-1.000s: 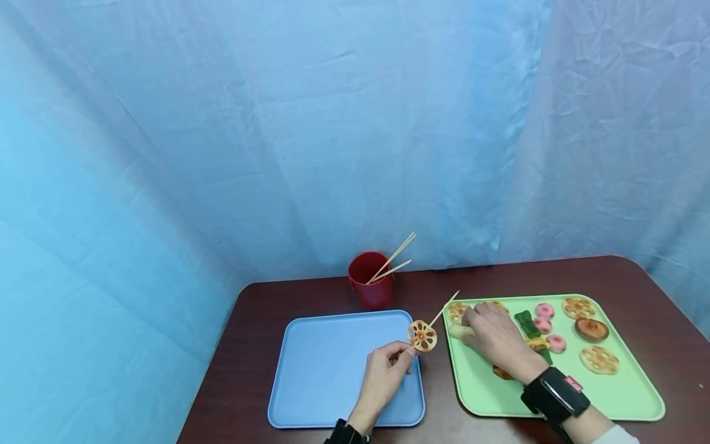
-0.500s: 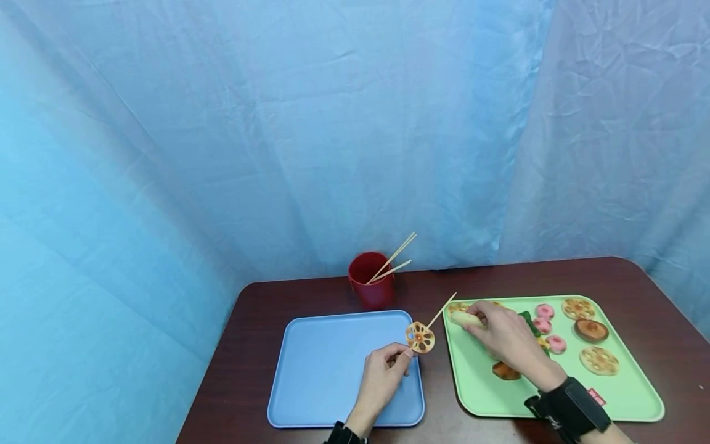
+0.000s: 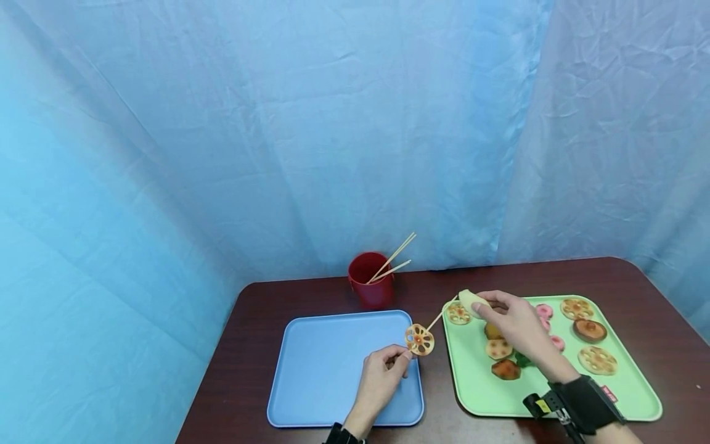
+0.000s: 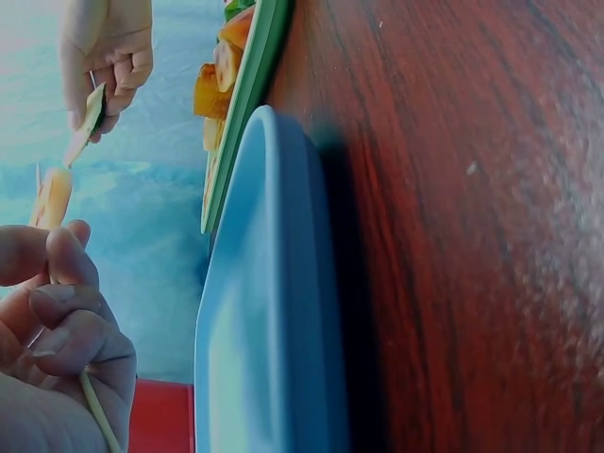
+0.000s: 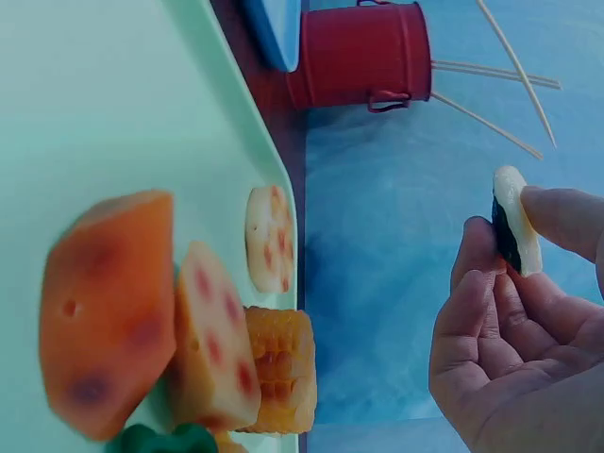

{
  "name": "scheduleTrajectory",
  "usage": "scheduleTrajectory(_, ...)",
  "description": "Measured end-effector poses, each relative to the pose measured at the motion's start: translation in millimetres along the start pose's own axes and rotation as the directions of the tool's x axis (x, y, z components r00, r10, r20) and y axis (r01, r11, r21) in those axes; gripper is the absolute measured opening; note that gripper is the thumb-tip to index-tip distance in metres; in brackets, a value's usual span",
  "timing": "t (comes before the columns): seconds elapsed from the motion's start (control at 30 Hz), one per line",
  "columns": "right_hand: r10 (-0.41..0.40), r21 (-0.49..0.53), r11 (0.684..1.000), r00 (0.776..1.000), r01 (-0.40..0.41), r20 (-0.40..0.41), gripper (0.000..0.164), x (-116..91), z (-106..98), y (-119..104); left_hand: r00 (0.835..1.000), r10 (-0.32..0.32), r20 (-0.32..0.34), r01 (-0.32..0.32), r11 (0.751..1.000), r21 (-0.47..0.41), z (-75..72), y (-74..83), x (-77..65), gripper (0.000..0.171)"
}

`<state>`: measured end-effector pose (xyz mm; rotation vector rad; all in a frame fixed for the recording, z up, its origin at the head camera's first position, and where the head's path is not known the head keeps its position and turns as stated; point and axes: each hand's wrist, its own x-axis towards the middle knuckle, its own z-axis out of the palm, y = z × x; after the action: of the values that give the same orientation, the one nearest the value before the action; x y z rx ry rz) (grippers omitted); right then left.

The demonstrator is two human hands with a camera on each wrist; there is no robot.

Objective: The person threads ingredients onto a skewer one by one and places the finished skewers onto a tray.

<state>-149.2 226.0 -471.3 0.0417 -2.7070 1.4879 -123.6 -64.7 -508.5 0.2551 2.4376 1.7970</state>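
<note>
Pale slice point(image 3: 471, 302) — higher, between right-hand fingertips point(image 5: 547, 206)

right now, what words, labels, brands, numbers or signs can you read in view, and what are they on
No text is readable.
Red tag on the right black wristband: pale marks, too small and blurred to read.
No lettering is visible on the blue tray, green tray, red bucket or held lotus slice.
</note>
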Motion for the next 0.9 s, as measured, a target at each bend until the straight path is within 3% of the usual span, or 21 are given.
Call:
scheduleTrajectory(0.4,0.100,0.142,0.984,0.994,-0.104,0.038,0.062,3.4,-2.6,-4.8,0.998,0.029,0.048,-0.031,0.999,0.040,0.2,-3.8,-2.2,0.019)
scheduleTrajectory(0.67,0.126,0.204,0.970,0.991,-0.132,0.042,0.064,4.1,-0.2,-8.4,0.997,0.027,0.071,-0.030,0.999,0.042,0.7,-5.1,-2.9,0.020)
scheduleTrajectory(0.9,0.100,0.236,0.966,0.994,-0.107,0.042,0.060,2.2,1.7,-7.6,0.997,0.020,0.073,-0.022,0.999,0.024,0.4,-4.8,-3.6,0.018)
